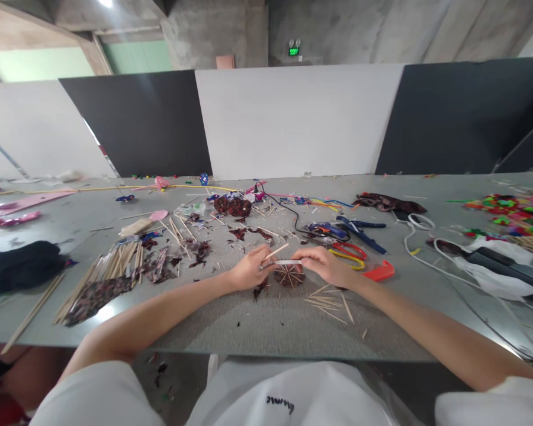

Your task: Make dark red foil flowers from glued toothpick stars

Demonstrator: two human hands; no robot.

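Observation:
My left hand (pixel 252 269) is closed around a short wooden stick (pixel 277 251) and one end of a thin pale strip (pixel 288 262). The strip's other end is pinched in my right hand (pixel 322 266). Just below the strip, a round dark-red patterned piece (pixel 289 276) with thin sticks spread out like spokes lies on the grey table (pixel 257 331). Several loose short sticks (pixel 326 305) are scattered to its right. Scraps of dark patterned cloth (pixel 199 251) and more sticks lie beyond my left hand.
Blue-handled pliers (pixel 362 234), yellow-handled scissors (pixel 349 258) and an orange tool (pixel 379 271) lie right of my right hand. A stick bundle (pixel 115 260) and black cloth (pixel 20 266) are left. White cables (pixel 411 242) and colourful pieces (pixel 510 213) are far right.

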